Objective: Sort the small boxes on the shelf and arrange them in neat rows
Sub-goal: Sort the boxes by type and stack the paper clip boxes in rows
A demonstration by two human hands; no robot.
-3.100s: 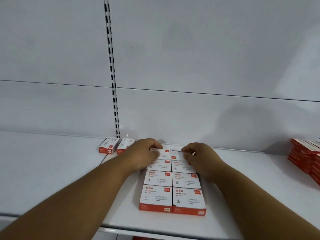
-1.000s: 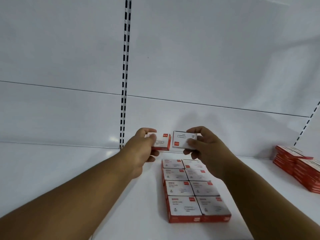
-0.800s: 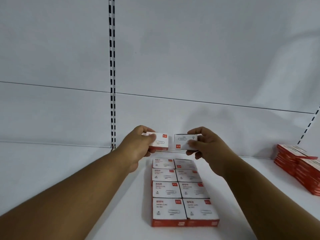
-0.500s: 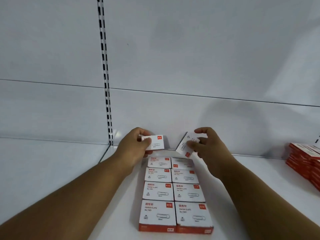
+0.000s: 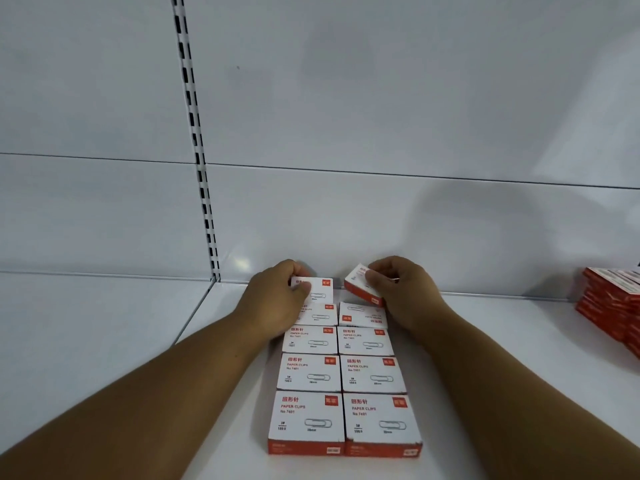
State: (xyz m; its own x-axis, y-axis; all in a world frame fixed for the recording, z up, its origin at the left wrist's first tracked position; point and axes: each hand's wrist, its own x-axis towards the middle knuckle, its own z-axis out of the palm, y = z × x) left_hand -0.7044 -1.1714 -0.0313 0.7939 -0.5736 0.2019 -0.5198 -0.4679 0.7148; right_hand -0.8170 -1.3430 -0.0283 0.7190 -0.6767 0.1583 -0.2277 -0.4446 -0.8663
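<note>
White shelf (image 5: 502,358), lower half of the frame, backed by a white panelled wall (image 5: 381,98) with a slotted upright (image 5: 194,133) running from top centre-left down to the shelf.

Block of paper-clip boxes (image 5: 341,375), lower centre: white tops, red sides, laid flat in two columns and four rows, edges touching. Labels read "PAPER CLIPS" with a clip drawing (the far right box of the block has its print turned the other way round). Front pair sits nearest the camera, red front faces showing.

Left hand (image 5: 273,299), centre of frame, just left of the block's far end. Grip: thumb and fingers pinch the left-hand box (image 5: 317,289), thumb lying across its white top. This box is held roughly level, directly beyond the far left box of the block and close to the wall; whether its underside touches the shelf cannot be told.

Right hand (image 5: 405,292), centre of frame, just right of the block's far end. Grip: curled fingers hold the right-hand box (image 5: 362,289), fingertips over its top. This box is tilted, its left corner raised and a red side facing down toward the camera, lying above the far right box of the block.

Both forearms enter from the lower corners and converge on the block's far end.

Stack of red boxes (image 5: 613,303), right edge of the frame, on the same shelf, well apart from the block, partly cut off.
</note>
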